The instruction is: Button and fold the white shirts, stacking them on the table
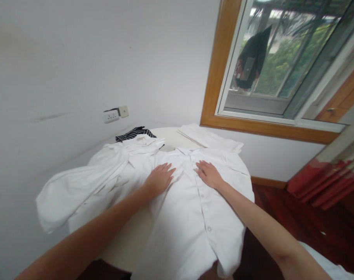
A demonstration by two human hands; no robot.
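Observation:
A white button-up shirt (pixel 179 217) is spread front side up over a round table, its collar toward the wall and its hem hanging over the near edge. My left hand (pixel 160 179) lies flat on the shirt's left chest area, fingers stretched out. On the other side of the button line, my right hand (pixel 208 174) rests with spread fingers on the fabric. Neither hand grips anything. To the left, another white garment (pixel 106 171) lies rumpled, with a puffy sleeve drooping off the table.
Folded white cloth (pixel 208 138) and a black striped cloth (pixel 134 133) lie at the table's far side. The cream tabletop (pixel 130 241) shows between garments. Behind stand a wall with a socket (pixel 111 115) and a wood-framed window (pixel 232 118). A red-and-cream curtain (pixel 325 179) hangs right.

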